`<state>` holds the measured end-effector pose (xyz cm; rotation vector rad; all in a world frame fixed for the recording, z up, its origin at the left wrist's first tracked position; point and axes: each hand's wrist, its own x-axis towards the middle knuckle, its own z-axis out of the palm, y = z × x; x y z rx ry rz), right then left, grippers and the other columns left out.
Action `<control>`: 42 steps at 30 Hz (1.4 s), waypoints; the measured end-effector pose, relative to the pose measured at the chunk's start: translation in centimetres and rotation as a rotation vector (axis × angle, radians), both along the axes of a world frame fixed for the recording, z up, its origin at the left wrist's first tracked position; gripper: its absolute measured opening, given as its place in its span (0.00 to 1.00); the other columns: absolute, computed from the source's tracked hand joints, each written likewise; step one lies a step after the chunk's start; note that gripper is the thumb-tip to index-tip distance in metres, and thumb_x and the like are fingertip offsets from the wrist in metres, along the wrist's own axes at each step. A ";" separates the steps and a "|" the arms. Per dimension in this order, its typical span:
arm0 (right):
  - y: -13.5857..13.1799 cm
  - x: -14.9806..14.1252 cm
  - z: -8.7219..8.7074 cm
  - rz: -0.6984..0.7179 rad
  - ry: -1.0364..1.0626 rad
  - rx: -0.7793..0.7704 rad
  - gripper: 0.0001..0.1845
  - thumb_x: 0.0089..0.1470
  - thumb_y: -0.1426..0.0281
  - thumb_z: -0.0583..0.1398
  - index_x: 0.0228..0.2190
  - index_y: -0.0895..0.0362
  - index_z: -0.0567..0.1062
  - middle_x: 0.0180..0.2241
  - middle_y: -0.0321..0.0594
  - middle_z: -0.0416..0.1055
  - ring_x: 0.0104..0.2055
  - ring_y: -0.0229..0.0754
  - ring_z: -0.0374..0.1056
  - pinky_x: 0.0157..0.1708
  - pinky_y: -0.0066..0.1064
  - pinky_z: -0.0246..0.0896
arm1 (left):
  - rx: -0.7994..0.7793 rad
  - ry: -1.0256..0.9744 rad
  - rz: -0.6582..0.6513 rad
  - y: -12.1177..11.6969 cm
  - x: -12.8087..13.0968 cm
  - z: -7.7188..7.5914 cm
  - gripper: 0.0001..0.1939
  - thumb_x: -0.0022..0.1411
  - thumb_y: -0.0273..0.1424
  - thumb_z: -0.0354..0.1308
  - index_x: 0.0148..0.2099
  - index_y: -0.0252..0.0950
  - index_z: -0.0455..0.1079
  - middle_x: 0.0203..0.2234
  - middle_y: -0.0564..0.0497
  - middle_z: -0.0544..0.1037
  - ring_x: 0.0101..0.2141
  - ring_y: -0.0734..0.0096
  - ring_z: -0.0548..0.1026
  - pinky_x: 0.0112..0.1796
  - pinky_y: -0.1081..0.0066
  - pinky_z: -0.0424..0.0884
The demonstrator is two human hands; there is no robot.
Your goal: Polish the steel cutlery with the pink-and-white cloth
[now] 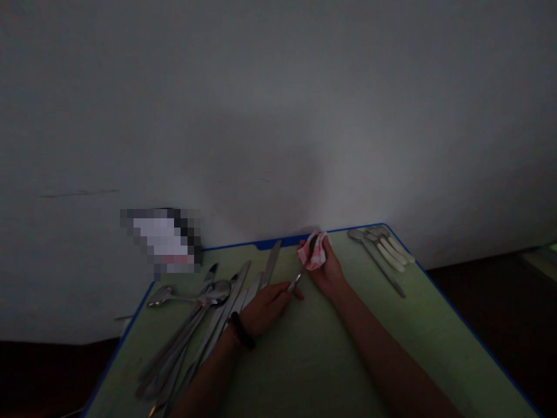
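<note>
My left hand (266,309) pinches the handle end of a slim metal utensil (296,281) that runs up toward my right hand. My right hand (325,268) is closed around a pink and white cloth (314,251), which wraps the utensil's far end. Both hands rest on a pale green board (304,360) with a blue rim. A dark band sits on my left wrist.
A heap of knives and spoons (204,313) lies left of my left hand. Several pieces with white handles and a long metal one (385,251) lie in a row at the board's far right. A white wall rises behind the board; a blurred box (163,241) sits at back left.
</note>
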<state>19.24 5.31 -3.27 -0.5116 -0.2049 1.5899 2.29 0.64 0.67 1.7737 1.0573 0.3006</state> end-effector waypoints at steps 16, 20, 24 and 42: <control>-0.2 -0.1 0.3 0.005 -0.014 0.007 0.16 0.58 0.59 0.52 0.35 0.55 0.74 0.28 0.38 0.76 0.32 0.37 0.72 0.37 0.31 0.68 | 0.032 0.014 -0.007 0.0 0.0 0.1 0.18 0.61 0.36 0.42 0.42 0.34 0.71 0.19 0.56 0.61 0.23 0.72 0.64 0.27 0.74 0.59; -0.1 -0.1 0.3 0.007 -0.021 0.009 0.15 0.56 0.58 0.54 0.35 0.54 0.75 0.29 0.37 0.75 0.31 0.37 0.71 0.36 0.30 0.68 | 0.039 0.022 -0.012 0.0 0.0 0.3 0.18 0.61 0.36 0.42 0.41 0.34 0.71 0.19 0.56 0.61 0.23 0.72 0.63 0.27 0.74 0.59; -0.1 -0.1 0.2 0.007 -0.030 0.013 0.15 0.56 0.58 0.54 0.35 0.55 0.74 0.29 0.37 0.75 0.31 0.37 0.71 0.36 0.30 0.68 | 0.045 0.002 -0.023 0.0 -0.1 0.0 0.18 0.62 0.37 0.42 0.42 0.35 0.70 0.19 0.57 0.61 0.23 0.73 0.63 0.27 0.74 0.59; -0.5 -0.5 0.3 -0.056 -0.161 -0.029 0.12 0.50 0.63 0.62 0.33 0.59 0.74 0.30 0.40 0.76 0.31 0.36 0.72 0.35 0.27 0.68 | -0.025 -0.022 0.027 -0.1 0.0 -0.2 0.17 0.61 0.36 0.43 0.42 0.35 0.71 0.20 0.56 0.61 0.24 0.72 0.63 0.26 0.74 0.58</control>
